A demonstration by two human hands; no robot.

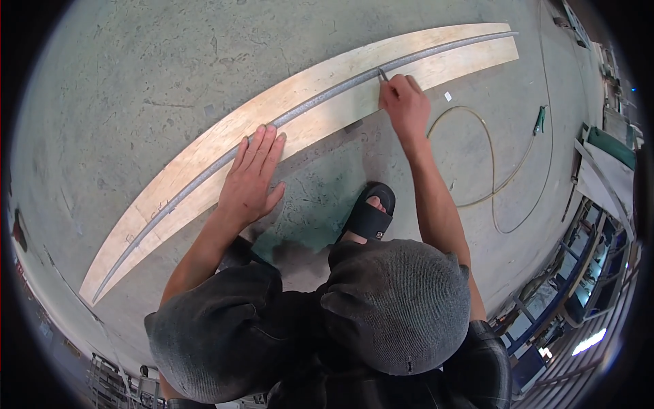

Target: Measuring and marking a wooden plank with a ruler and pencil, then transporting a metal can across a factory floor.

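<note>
A looped yellowish hose (492, 170) with a green nozzle (540, 120) on the concrete floor (136, 82) — black sandal (370, 217) nearby.

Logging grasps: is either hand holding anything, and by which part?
Right hand pinches a thin pencil-like marker by its lower end. Left hand holds nothing, pressing flat on the wooden plank.

Pale tan board (320, 112), grey metal strip (327, 95), black sandal (370, 217), grey-green floor (136, 82).

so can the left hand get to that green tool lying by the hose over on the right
Probably not as things stand: the left hand is pressed flat on the wooden board, while the green tool lies beyond the right hand, with that arm between.
</note>
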